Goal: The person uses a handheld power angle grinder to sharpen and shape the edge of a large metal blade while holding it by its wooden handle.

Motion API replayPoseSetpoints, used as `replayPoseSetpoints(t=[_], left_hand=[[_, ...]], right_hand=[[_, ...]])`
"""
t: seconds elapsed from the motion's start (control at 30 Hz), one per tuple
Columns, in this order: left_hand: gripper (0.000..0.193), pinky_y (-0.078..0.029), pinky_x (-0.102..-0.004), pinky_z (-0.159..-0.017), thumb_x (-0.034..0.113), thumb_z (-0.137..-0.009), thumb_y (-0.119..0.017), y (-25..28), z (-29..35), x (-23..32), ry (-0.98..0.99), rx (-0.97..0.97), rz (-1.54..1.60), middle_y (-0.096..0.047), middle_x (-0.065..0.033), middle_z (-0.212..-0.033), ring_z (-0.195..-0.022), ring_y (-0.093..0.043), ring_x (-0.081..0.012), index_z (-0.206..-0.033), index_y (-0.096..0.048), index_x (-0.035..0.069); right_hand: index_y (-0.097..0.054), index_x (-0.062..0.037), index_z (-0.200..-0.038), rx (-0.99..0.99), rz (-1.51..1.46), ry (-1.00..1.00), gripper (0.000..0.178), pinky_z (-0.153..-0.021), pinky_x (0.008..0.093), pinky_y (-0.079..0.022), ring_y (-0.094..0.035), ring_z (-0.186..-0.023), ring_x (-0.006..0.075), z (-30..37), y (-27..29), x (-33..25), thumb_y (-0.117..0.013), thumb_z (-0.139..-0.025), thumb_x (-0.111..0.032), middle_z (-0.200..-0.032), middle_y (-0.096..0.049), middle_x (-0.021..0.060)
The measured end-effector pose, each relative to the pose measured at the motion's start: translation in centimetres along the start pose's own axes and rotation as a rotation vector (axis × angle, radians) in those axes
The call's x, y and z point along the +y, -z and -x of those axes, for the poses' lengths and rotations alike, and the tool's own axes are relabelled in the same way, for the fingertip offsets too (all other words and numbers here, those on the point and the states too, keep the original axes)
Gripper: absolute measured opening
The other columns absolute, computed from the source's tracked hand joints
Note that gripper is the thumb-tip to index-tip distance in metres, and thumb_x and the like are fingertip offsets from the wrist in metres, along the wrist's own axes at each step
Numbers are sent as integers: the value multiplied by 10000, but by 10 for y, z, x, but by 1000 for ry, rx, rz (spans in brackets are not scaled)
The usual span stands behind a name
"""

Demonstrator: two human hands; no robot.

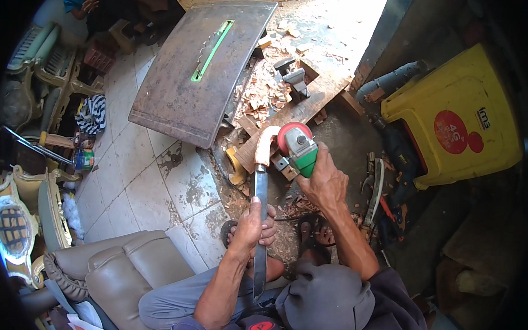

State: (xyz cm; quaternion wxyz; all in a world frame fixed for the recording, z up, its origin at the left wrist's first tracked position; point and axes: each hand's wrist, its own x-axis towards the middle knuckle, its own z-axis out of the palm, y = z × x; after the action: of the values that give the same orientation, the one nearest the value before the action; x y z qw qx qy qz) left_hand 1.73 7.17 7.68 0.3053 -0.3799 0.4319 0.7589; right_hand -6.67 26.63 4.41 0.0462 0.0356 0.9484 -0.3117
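Observation:
My left hand (255,224) is wrapped round the blade of a long machete (262,191), midway along it. The blade points back toward me, and its pale, curved wooden handle (269,143) lies at the far end. In my right hand (326,180) is a green angle grinder (305,160) with a grey metal head and a red disc (289,134). The disc's edge is at the bend of the handle, seemingly touching it. Whether the disc spins I cannot tell.
A wooden bench board (318,97) with a metal clamp (296,80) lies beyond, among wood chips. A brown table saw top (186,63) with a green slot stands left. At right are a yellow plastic stool (457,119) and a power drill (398,155). A brown cushioned seat (126,276) is near left.

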Motion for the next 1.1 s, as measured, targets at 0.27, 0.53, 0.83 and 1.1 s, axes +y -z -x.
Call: replayPoseSetpoints(t=[0.27,0.53,0.83,1.1], left_hand=[[577,-253,-245,-388,598,-1113,-336,5,-4,-4,37,-60,36,-322,51,-634,-461,-287,-61,-1039,-525,57],[585,-249,-239,-395,611,-1107,-337,7,-4,-3,29,-94,95,-325,51,-649,-463,-277,-55,-1048,-527,61],[579,-246,-244,-395,608,-1109,-334,7,-4,-4,39,-84,119,-333,45,-645,-460,-271,-61,-1050,-526,66],[570,-245,-244,-401,590,-1117,-328,8,-4,-3,26,-89,148,-331,44,-646,-462,-274,-62,-1044,-531,63]], right_hand=[[-376,26,-1502,33,14,113,877,-709,553,-557,-700,-845,442,-5,-5,2,-794,-799,-291,-1106,-635,214],[-363,27,-1503,-42,47,31,889,-754,556,-558,-705,-885,450,7,0,1,-804,-786,-259,-1175,-626,228],[-340,-19,-1506,-63,7,19,894,-776,574,-555,-706,-924,477,9,-5,-6,-802,-778,-255,-1202,-629,254],[-334,-15,-1512,-44,18,31,915,-765,570,-555,-704,-927,464,16,-9,-4,-822,-772,-243,-1182,-618,243]])
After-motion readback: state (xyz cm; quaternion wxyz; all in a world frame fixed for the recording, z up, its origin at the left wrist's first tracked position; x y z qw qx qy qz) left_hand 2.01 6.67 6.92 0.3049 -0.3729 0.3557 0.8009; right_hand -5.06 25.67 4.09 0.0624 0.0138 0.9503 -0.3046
